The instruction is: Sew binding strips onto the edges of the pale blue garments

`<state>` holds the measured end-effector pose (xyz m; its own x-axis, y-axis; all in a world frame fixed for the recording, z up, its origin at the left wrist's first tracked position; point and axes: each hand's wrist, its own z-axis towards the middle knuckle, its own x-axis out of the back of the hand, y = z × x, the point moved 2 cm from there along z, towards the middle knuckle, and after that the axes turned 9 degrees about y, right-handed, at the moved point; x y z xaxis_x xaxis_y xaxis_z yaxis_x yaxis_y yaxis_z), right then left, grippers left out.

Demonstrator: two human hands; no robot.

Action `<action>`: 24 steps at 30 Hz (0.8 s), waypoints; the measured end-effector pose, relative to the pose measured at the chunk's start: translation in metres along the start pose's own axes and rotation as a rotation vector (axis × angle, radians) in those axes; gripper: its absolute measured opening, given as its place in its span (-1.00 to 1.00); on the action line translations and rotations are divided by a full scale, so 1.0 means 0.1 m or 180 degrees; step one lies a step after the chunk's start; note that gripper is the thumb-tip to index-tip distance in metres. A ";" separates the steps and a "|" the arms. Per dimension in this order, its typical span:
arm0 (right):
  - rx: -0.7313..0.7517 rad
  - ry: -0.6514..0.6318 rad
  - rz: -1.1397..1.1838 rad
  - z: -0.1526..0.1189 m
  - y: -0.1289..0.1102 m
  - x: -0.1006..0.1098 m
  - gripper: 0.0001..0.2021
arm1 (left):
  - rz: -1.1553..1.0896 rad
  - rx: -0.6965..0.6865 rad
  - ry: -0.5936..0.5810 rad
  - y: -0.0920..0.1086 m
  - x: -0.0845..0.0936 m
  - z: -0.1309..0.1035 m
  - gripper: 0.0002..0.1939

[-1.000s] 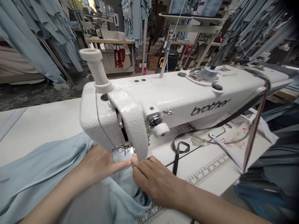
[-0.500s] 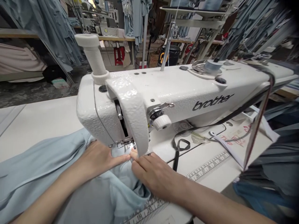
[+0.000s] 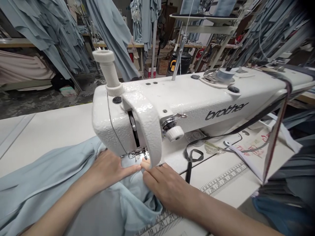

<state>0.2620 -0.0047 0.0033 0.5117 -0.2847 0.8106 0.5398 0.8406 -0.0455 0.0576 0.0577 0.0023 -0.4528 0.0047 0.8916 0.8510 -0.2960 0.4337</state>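
Note:
A light blue garment (image 3: 61,160) lies across the left of the table, with its edge under the presser foot (image 3: 137,154) of a white sewing machine (image 3: 137,108). My left hand (image 3: 110,168) lies flat on the cloth left of the foot, thumb stretched toward the right; its other fingers are partly hidden by the machine head. Just right of the needle area, my right hand (image 3: 167,183) pinches the cloth, fingertips close to the left thumb and partly behind the white guard. Folds of the garment hang below both hands, over the printed ruler (image 3: 162,226).
A dark tape loop (image 3: 195,155) with a black handle-like end lies right of my right hand. Farther right are a paper with red writing (image 3: 256,147) and a hanging dark strap (image 3: 273,141). Blue garments (image 3: 46,36) hang behind the table.
The view has shifted, so the machine sits lower and farther right. A blue garment now hangs across the background behind the machine. Both hands keep about the same place at the foot.

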 end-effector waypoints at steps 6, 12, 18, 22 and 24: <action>-0.0013 -0.0375 0.0038 -0.01 0.01 0.02 -0.76 | 0.0210 -0.0076 -0.0005 -0.01 0.04 -0.02 -0.51; -0.0010 -0.0660 0.0488 -0.06 0.02 0.17 -0.79 | 0.0320 -0.0351 0.0563 0.23 0.12 -0.29 -0.77; -0.0258 -0.0551 0.0785 -0.16 0.03 0.14 -0.82 | 0.0430 -0.0910 0.0759 0.37 0.00 -0.50 -0.68; -0.0485 -0.0276 0.0925 -0.17 0.07 0.11 -0.81 | 0.0589 -0.1272 0.0759 0.37 0.03 -0.51 -0.59; -0.0467 -0.0309 0.0867 -0.17 0.09 0.13 -0.87 | 0.0684 -0.1464 0.0793 0.37 0.04 -0.52 -0.59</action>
<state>0.2848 -0.0087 0.0035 0.5883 -0.0073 0.8086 0.4860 0.8024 -0.3463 0.0738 -0.0026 0.0158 -0.3786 -0.3108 0.8718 0.7527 -0.6515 0.0946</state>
